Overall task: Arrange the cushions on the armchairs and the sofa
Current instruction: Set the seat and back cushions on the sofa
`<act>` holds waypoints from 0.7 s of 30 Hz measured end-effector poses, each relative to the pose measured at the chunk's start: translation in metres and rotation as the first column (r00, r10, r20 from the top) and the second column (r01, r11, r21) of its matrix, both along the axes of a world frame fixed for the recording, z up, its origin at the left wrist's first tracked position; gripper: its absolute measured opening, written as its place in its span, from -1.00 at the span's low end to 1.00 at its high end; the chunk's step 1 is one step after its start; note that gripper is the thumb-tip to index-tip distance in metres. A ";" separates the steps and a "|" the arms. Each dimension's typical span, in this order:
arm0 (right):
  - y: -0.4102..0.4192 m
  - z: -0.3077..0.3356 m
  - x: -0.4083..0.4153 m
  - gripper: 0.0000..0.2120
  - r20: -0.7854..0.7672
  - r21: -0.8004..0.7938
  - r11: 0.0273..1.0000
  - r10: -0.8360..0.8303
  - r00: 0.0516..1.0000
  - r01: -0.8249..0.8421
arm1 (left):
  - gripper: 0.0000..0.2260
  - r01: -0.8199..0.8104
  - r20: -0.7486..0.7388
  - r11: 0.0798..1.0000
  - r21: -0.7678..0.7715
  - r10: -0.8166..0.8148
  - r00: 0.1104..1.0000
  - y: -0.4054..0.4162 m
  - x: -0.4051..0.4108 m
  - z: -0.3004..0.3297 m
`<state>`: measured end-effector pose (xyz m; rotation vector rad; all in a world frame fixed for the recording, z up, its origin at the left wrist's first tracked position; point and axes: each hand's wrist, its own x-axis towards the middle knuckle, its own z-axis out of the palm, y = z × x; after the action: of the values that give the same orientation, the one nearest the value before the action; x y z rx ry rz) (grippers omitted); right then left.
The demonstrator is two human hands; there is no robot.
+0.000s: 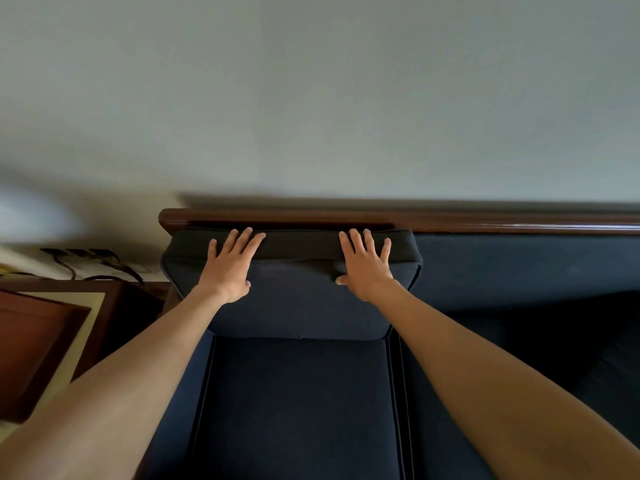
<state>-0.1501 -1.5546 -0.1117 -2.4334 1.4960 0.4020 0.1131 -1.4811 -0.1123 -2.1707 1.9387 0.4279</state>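
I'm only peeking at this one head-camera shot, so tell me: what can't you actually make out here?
- Back cushion: the parts under the left hand and right hand.
- Sofa: its right end, cut off by the picture edge; the lower right corner is too dark.
- Pale shape at far left: blurred, unidentifiable.
- Side table: cut off by the left edge and the left forearm.

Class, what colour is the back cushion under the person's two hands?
Dark navy blue fabric back cushion, with a near-black top edge; the head view shows it.
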 end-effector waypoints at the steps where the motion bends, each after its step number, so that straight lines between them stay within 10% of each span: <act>1: 0.001 0.007 0.000 -0.12 0.008 0.028 0.999 -0.016 1.000 0.016 | -0.12 -0.032 -0.014 0.999 0.023 0.032 0.999 -0.001 -0.007 0.006; 12: 0.037 0.127 -0.090 -0.56 0.182 0.059 0.991 -0.126 0.975 0.117 | -0.57 -0.112 -0.340 0.989 -0.099 0.072 0.938 0.007 -0.157 0.123; 21: 0.114 0.235 -0.348 -0.60 0.314 -0.045 0.954 -0.267 0.911 0.296 | -0.68 0.037 -0.466 0.960 -0.279 -0.169 0.869 0.034 -0.406 0.223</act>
<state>-0.4977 -1.4408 0.1229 -2.1686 1.7163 -0.1019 -0.2931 -1.4475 0.1111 -2.2570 2.4913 0.8089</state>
